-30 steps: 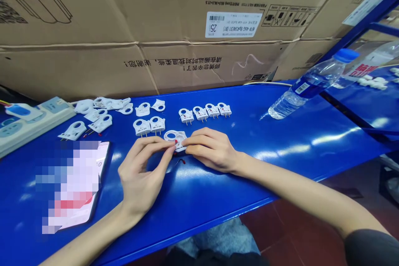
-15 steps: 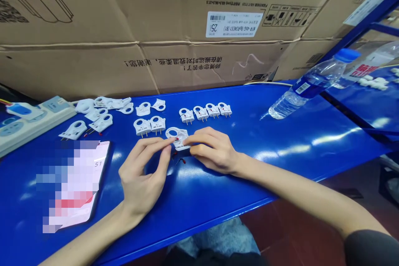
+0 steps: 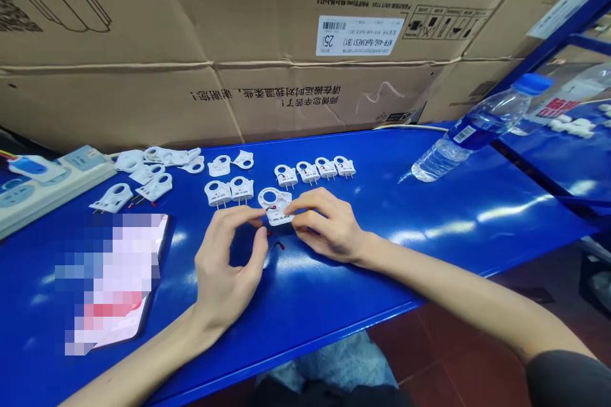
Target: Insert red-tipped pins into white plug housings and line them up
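A white plastic plug housing (image 3: 275,200) with a large round hole is tilted up over the table, and a small red-tipped dark wire lies inside it. My right hand (image 3: 329,226) grips its right edge between fingers and thumb. Just left of the housing is my left hand (image 3: 229,261), thumb and forefinger apart in a curve, the forefinger tip close to the housing's edge. Whether that tip touches it I cannot tell. Below, between the hands, a loose wire piece with a red end (image 3: 280,245) rests on the blue table.
Behind are several white plug housings with pins (image 3: 326,168), and more housings (image 3: 218,193) to the left. A power strip (image 3: 52,187) and a phone (image 3: 119,280) lie at left. A water bottle (image 3: 470,130) leans at right. A cardboard box (image 3: 267,13) backs the table (image 3: 363,305).
My left hand has drawn its forefinger and thumb apart and back from the wire. The housing has tilted up slightly in my right hand, showing more of its inside.
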The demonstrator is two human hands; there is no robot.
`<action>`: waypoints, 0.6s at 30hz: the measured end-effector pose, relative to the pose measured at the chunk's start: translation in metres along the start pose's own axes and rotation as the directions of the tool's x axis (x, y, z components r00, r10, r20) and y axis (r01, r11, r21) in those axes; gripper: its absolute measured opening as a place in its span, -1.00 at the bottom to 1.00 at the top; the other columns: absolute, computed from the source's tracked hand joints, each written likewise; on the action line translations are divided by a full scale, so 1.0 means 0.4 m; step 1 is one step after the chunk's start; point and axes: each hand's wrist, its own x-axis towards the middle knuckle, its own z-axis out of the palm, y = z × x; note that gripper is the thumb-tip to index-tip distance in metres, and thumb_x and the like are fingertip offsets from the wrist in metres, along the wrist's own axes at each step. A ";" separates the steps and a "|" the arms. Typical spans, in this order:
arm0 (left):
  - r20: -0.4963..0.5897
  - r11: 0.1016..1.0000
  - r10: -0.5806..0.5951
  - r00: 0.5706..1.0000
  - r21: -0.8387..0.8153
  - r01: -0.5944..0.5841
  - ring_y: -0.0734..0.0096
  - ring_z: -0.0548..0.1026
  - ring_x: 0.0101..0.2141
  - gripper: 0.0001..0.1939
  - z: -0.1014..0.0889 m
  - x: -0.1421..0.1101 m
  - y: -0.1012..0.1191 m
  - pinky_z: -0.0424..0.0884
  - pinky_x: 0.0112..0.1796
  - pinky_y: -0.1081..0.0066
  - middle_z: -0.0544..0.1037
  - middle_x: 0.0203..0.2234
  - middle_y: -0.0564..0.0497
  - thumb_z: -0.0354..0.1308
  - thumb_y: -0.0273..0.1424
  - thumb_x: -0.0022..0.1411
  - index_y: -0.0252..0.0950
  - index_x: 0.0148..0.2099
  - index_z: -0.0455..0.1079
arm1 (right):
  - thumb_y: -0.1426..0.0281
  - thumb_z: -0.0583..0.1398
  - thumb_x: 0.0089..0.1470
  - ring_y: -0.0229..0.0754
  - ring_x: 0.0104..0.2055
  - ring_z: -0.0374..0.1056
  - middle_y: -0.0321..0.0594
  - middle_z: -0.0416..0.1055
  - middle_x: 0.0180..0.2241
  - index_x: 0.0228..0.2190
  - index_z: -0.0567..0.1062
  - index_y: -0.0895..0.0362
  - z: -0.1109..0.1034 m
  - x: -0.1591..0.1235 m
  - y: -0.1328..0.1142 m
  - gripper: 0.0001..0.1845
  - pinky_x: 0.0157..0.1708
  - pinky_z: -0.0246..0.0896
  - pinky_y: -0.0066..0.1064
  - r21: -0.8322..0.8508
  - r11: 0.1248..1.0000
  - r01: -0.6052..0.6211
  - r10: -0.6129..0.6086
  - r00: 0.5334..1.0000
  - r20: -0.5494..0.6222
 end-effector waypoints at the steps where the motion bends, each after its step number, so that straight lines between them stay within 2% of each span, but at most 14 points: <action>1: 0.000 1.000 -0.005 1.000 0.000 0.005 0.28 0.55 -0.16 -0.73 0.000 0.001 0.002 0.49 -0.03 0.21 0.55 -0.25 0.04 0.22 -0.51 0.32 -0.18 0.04 0.44 | 0.54 0.20 0.28 -0.18 -0.09 0.46 -0.22 0.58 -0.13 -0.26 0.48 0.08 0.000 -0.001 0.000 -0.88 -0.11 0.49 -0.34 0.003 1.000 -0.001 0.001 1.000 -0.003; 6: 0.030 0.999 -0.036 0.999 0.000 0.036 0.31 0.54 -0.16 -0.75 0.001 0.000 0.003 0.49 -0.02 0.23 0.54 -0.22 0.04 0.19 -0.51 0.34 -0.18 0.05 0.41 | 0.56 0.21 0.27 -0.17 -0.09 0.46 -0.19 0.58 -0.13 -0.24 0.47 0.09 0.002 -0.003 0.002 -0.87 -0.12 0.49 -0.32 0.024 1.000 0.005 -0.004 1.000 -0.006; 18: 0.055 1.000 -0.002 0.998 0.028 0.000 0.30 0.56 -0.13 -0.72 -0.004 0.001 0.007 0.50 -0.01 0.22 0.56 -0.19 0.03 0.18 -0.50 0.37 -0.17 0.09 0.41 | 0.56 0.19 0.28 -0.17 -0.05 0.45 -0.20 0.56 -0.09 -0.24 0.45 0.06 -0.001 -0.009 0.001 -0.86 -0.10 0.48 -0.31 0.037 0.999 -0.004 0.005 1.000 -0.014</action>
